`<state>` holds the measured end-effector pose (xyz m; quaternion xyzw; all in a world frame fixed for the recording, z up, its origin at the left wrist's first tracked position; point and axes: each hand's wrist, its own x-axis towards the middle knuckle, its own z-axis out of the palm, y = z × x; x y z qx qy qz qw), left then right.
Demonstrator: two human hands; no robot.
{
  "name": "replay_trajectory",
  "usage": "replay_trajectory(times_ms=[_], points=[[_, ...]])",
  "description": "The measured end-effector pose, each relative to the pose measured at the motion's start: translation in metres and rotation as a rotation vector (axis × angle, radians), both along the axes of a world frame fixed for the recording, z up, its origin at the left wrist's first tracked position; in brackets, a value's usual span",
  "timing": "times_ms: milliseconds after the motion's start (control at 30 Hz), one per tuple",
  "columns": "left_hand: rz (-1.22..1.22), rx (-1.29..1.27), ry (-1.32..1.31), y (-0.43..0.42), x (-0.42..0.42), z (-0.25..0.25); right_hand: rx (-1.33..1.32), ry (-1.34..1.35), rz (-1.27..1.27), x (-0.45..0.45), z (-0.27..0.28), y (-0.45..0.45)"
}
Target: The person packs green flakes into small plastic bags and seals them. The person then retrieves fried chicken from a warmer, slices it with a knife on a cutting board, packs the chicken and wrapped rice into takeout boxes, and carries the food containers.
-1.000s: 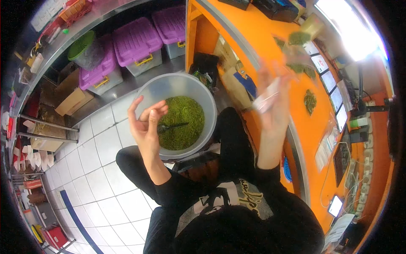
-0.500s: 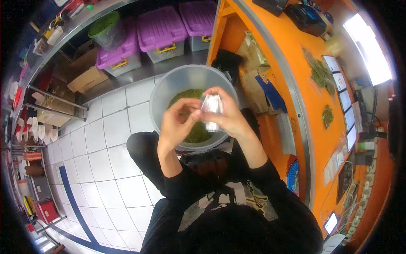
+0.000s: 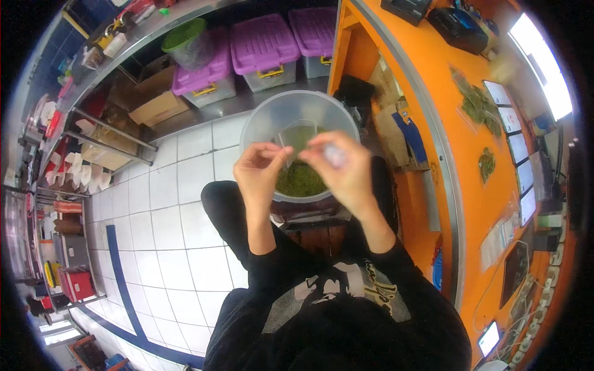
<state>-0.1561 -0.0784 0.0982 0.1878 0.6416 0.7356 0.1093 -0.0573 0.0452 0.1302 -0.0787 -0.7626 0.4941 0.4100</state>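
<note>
A clear plastic bag hangs between my hands above a large translucent tub with green shredded plant matter at its bottom. My left hand pinches one side of the bag between thumb and fingers. On the other side, my right hand is closed, blurred by motion, with a small whitish packet in its palm. Its fingertips are near the bag's edge; whether they grip it is hard to tell.
An orange counter on the right bears flat bags of green leaves, a row of phones and cables. Purple-lidded boxes and a green-rimmed bucket stand at the back. White floor tiles lie at left.
Both hands have drawn apart, and a clear bag now spans the gap between them. The whitish stack that both hands held in front is now in my right palm. The view has shifted.
</note>
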Motion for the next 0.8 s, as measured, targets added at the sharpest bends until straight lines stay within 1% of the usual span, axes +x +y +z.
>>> replay_trajectory(times_ms=[33,67,133,167,200,233,300,333,400,467,500,533,600,633,667,700,733,767,800], points=[[0.013,0.045,0.000,0.000,0.013,0.008,0.010,-0.026,0.034,0.001,0.005,-0.009],[0.022,0.036,0.014,-0.003,0.023,0.011,0.019,-0.052,0.069,0.004,0.009,-0.016],[0.095,-0.062,0.150,-0.011,0.039,0.017,-0.029,-0.058,0.109,0.010,0.007,-0.020],[0.122,-0.140,0.190,-0.016,0.047,0.026,0.035,-0.025,0.095,0.012,0.006,-0.020],[0.131,-0.146,0.199,-0.021,0.052,0.027,0.098,0.006,0.080,0.017,0.006,-0.021],[0.105,-0.166,0.234,-0.024,0.056,0.027,0.094,0.014,0.087,0.024,0.009,-0.023],[0.079,-0.189,0.274,-0.030,0.067,0.030,-0.347,-0.327,0.342,0.038,0.018,-0.027],[0.047,-0.210,0.254,-0.032,0.071,0.033,-0.347,-0.319,0.344,0.043,0.018,-0.026],[0.015,-0.232,0.244,-0.037,0.076,0.036,-0.478,-0.376,0.457,0.049,0.011,-0.021],[-0.182,-0.130,0.117,-0.046,0.073,0.034,-0.504,-0.353,0.470,0.055,0.008,-0.019],[-0.242,-0.091,0.079,-0.048,0.071,0.034,-0.532,-0.343,0.483,0.057,0.009,-0.020],[-0.236,-0.088,0.082,-0.050,0.070,0.034,-0.527,-0.343,0.488,0.059,0.012,-0.024],[-0.278,-0.157,0.075,-0.050,0.064,0.031,-0.360,-0.363,0.349,0.060,0.018,-0.029],[-0.303,-0.153,0.026,-0.049,0.061,0.028,-0.352,-0.363,0.355,0.056,0.019,-0.031],[-0.293,-0.146,0.029,-0.048,0.062,0.025,-0.235,-0.351,0.305,0.052,0.017,-0.031],[-0.225,-0.139,0.076,-0.044,0.063,0.021,-0.117,-0.335,0.255,0.046,0.014,-0.031],[-0.155,-0.131,0.124,-0.041,0.064,0.020,-0.106,-0.332,0.265,0.039,0.011,-0.028],[-0.115,-0.062,0.163,-0.040,0.061,0.019,-0.013,-0.247,0.141,0.030,0.009,-0.025],[-0.105,-0.055,0.168,-0.038,0.060,0.018,0.076,-0.159,0.016,0.021,0.007,-0.022]])
